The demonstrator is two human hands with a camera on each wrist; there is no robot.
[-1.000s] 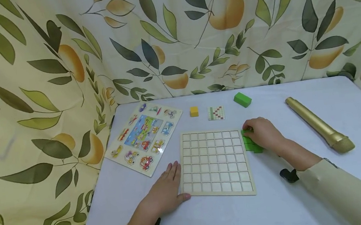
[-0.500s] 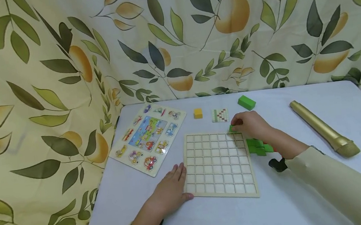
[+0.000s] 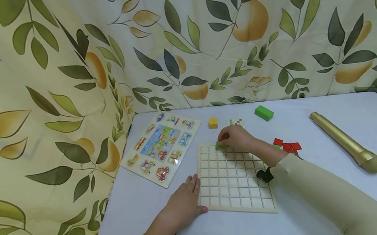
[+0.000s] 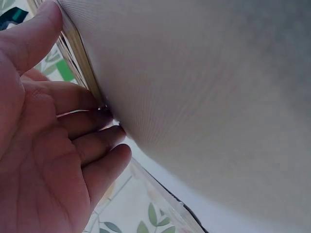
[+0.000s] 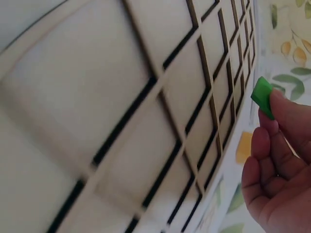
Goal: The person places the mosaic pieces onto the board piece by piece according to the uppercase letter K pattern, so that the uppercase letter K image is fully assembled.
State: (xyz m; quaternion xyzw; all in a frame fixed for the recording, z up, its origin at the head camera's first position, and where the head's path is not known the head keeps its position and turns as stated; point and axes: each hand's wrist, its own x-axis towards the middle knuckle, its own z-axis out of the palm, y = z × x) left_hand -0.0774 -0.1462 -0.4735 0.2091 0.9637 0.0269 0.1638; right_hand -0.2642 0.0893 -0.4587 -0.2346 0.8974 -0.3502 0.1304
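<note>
My right hand pinches a small green tile between thumb and fingertips. It hovers over the far edge of a wooden grid board, left of the middle of that edge. The board's squares hold no tiles where I can see them; the right forearm hides part of it. My left hand rests at the board's near left side, fingers extended along the edge and thumb at the corner. In the left wrist view, the left fingertips touch the table beside the board's edge.
Red tiles lie right of the board, with green ones partly hidden by the arm. Behind the board are a yellow block, a patterned card and a green block. A picture puzzle lies left, a gold microphone right.
My right hand has gone from the green tiles on the right, leftward along the board's far edge, with a green tile pinched. The left hand stays at the board's edge.
</note>
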